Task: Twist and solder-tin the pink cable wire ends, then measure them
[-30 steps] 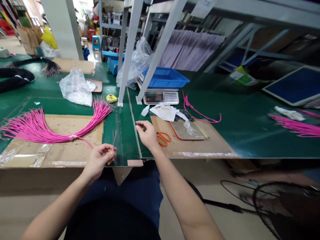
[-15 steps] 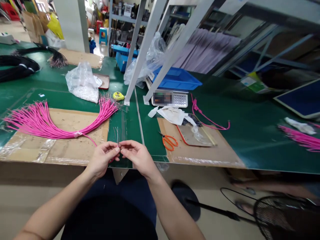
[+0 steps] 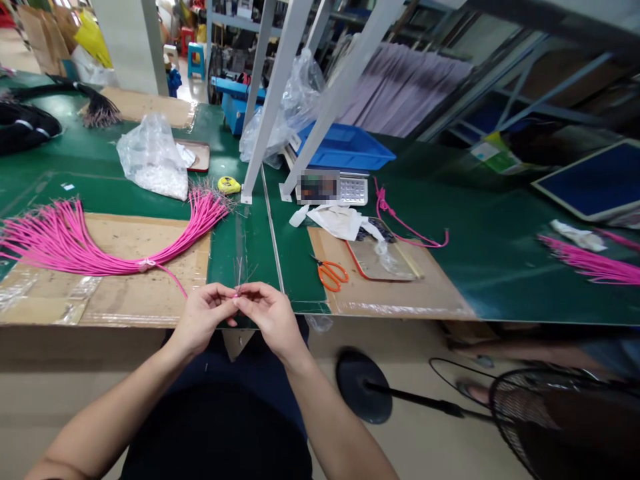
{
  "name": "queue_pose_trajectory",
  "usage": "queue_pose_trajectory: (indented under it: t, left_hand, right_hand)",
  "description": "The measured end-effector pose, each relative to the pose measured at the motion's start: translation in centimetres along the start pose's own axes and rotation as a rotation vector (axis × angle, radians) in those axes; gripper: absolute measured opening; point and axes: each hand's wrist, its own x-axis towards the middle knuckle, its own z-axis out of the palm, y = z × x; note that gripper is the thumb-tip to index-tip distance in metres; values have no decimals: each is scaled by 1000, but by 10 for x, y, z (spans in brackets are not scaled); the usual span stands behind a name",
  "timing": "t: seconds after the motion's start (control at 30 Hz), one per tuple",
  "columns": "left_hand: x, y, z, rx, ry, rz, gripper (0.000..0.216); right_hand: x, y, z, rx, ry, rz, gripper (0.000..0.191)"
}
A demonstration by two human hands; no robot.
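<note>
Just right of the pink wire bundle [image 3: 100, 240], at the table's [image 3: 250, 247] near edge, the left hand [image 3: 203, 320] and right hand [image 3: 267, 317] pinch one thin wire [image 3: 239, 279] fingertip to fingertip. This leaves its bare strands free above. It probably trails from that bundle. Farther right lie orange scissors [image 3: 330, 273], and beyond them a scale [image 3: 333, 188].

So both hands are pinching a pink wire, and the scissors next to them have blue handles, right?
Nearly. The head view shows orange handles on the scissors, not blue. The left hand and the right hand do pinch a pink wire between them.
</note>
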Motion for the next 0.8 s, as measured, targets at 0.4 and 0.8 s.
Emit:
queue_pose_trajectory:
  t: [0.4, 0.8]
  left_hand:
    - [-3, -1, -2, 87, -13, 19, 46]
    - [-10, 3, 1, 166, -41, 51, 39]
  right_hand:
    - [-3, -1, 1, -14, 6, -17, 31]
    - [-6, -2, 3, -21, 81, -73, 37]
